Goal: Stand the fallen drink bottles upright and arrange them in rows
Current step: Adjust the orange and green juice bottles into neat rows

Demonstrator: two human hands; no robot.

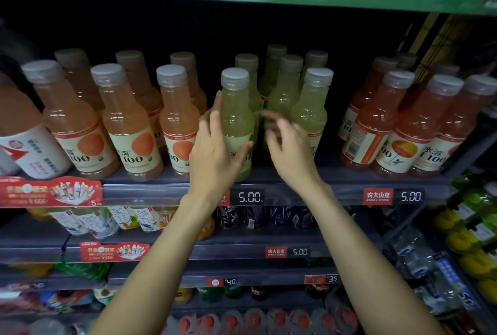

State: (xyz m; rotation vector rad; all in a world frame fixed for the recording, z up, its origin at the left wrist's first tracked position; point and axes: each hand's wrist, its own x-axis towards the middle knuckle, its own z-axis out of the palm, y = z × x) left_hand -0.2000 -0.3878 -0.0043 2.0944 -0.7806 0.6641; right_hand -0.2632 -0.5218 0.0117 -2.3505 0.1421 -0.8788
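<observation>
Far left on the shelf: a large bottle with a white and red label, cut off by the frame edge. Next to it, orange drink bottles upright in three rows, front ones at the shelf lip, a second one behind each. Below them, clipped to the shelf edge, a red promotional tag.

At the centre, a front lime-green bottle upright at the shelf lip, grey cap on. Left hand wrapped round its left side and lower body: fingers straight up along the left flank, thumb curled across the label in front. Just right of it, more lime-green bottles upright in a tight cluster, several deep, not lined up squarely with the front one. Right hand raised in front of the gap between the held bottle and the cluster, fingers loosely spread and blurred; holding nothing, contact with any bottle impossible to tell. Under the hands, a price tag reading 5.00.

Further right, a bare stretch of shelf, then pink-orange drink bottles upright, in rows slanting toward the right edge. Beneath these, a red brand tag beside another 5.00 price.

Lower shelves: tea bottles at left, dark bottles in the middle, yellow and green bottles at right.
</observation>
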